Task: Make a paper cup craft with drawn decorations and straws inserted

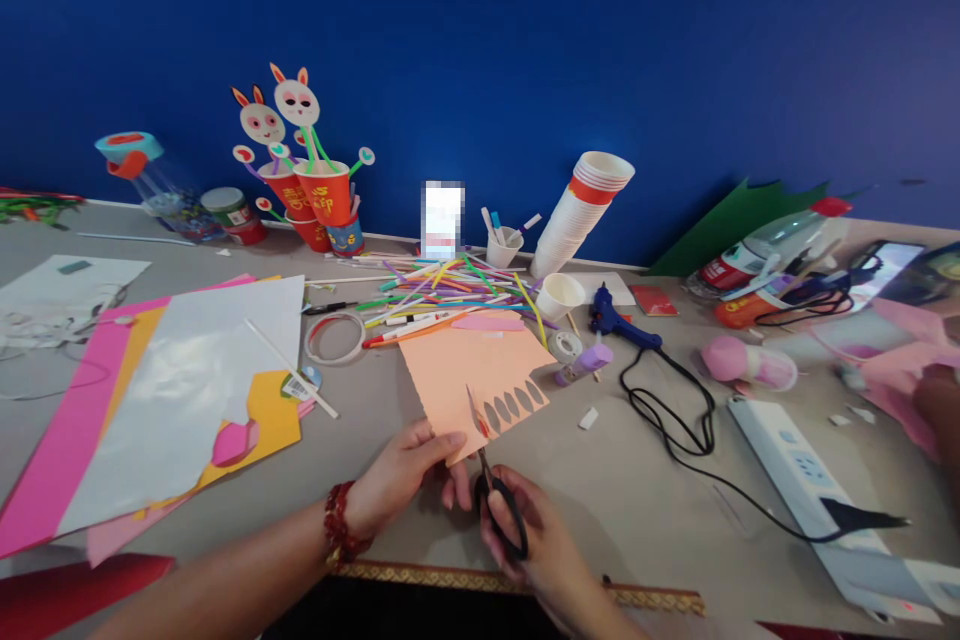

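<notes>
My left hand [420, 460], with red beads at the wrist, pinches the lower left corner of a sheet of peach paper [457, 360]. Several leaf-shaped holes run in a row along the sheet's lower right edge. In my right hand [532, 530] is a pair of scissors [506, 520] with black handles, fingers in the loops. The blades reach up at the paper to the left of the holes, and a small reddish patch shows beside them. Behind the sheet lies a pile of coloured sticks [442, 282].
On the left lie white, pink and yellow sheets [165, 370]. Rabbit-faced cups [322, 190], stacked paper cups [577, 210] and a phone-like bright screen [442, 218] stand along the blue wall. A blue glue gun [619, 320], its black cord and a power strip [802, 470] are on the right. Another person's hand [941, 410] shows far right.
</notes>
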`<state>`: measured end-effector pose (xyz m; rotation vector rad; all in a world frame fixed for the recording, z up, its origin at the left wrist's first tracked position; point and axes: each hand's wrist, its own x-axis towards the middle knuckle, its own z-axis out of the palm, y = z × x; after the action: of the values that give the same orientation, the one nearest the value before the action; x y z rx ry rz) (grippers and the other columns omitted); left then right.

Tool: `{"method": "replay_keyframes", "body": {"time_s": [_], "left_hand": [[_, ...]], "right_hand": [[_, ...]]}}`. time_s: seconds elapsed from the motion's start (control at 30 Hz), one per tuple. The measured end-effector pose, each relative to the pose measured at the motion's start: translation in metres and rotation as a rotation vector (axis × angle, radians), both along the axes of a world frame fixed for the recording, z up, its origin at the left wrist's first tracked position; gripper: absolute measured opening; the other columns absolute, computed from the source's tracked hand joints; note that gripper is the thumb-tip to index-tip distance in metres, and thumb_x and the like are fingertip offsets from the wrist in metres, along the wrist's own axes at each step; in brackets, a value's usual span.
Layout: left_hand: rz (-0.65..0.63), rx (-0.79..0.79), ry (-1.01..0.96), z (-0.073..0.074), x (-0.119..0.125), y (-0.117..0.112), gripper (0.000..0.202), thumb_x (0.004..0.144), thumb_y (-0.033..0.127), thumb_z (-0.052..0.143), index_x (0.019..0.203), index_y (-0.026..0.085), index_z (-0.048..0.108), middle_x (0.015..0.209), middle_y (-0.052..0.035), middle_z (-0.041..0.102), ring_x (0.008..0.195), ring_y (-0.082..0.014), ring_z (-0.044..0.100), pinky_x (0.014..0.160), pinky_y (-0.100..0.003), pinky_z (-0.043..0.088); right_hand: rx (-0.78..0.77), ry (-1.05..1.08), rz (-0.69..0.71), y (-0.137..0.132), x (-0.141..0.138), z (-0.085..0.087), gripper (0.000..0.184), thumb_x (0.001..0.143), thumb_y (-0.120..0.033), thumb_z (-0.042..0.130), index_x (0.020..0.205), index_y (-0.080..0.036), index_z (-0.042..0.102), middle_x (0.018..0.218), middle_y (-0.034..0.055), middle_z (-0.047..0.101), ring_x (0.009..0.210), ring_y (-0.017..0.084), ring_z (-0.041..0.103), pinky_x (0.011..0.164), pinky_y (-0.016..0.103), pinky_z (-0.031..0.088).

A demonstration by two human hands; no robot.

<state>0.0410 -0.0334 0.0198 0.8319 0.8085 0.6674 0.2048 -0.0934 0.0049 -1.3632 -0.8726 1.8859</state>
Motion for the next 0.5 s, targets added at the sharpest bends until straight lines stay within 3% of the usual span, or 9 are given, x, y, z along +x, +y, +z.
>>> {"method": "replay_keyframes", "body": {"time_s": [0.2,0.5], "left_hand": [[-0.004,-0.021,-0.045,-0.0046,0.0004,-0.0007,0.042,0.087,0.044,0.056,0.064,0.011,0.067,0.053,-0.0053,0.065,0.043,-0.0104,0.051,0.047,-0.022,0.039],[-0.028,-0.031,-0.023,0.0028,0.0015,0.0001,0.050,0.087,0.048,0.055,0.054,0.011,0.065,0.047,-0.0055,0.062,0.041,-0.0098,0.049,0.045,-0.022,0.034]], "right_hand": [[0.028,0.054,0.005,-0.0003,-0.0044,-0.0009,0.056,0.074,-0.072,0.060,0.083,-0.018,0.050,0.046,-0.0086,0.046,0.033,0.001,0.023,0.031,0.014,0.017],[0.019,0.021,-0.017,-0.0016,-0.0058,-0.0012,0.057,0.073,-0.073,0.060,0.083,-0.018,0.052,0.048,-0.0078,0.046,0.034,0.002,0.026,0.032,0.013,0.018]]}}
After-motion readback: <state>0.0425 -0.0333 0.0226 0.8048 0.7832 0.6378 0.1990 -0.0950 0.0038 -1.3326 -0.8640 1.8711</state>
